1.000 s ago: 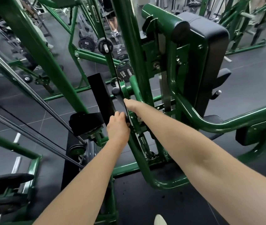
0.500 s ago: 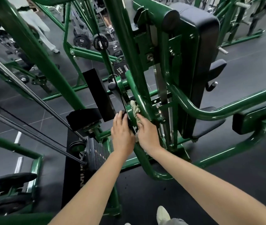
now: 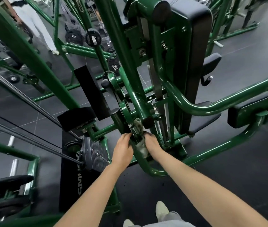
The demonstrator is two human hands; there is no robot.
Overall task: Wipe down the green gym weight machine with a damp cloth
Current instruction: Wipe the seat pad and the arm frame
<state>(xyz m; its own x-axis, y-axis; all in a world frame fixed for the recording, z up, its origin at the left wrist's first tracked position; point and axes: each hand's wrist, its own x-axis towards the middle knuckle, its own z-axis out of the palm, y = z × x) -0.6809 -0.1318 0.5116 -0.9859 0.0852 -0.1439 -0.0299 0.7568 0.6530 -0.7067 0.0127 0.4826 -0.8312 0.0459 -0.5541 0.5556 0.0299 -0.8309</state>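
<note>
Where both hands [image 3: 135, 149] grip it, pale cloth [image 3: 140, 141] wraps green tube [image 3: 143, 163]

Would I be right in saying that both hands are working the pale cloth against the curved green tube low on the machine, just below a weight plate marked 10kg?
Not quite: the head view shows the weight plate marked 20kg, not 10kg. The rest holds: the left hand and right hand work the pale cloth against the curved green tube low on the machine.

Dark grey tiled floor [image 3: 228, 169] runs right across the gym, pale seams showing. Off to the left, more green frames [image 3: 36, 63] and steel rods [image 3: 23, 95] crowd in. A black plate marked 20kg [image 3: 114, 66] hangs behind. Far left, a person in pale trousers [image 3: 36, 25] stands. Lighting is even, soft.
</note>
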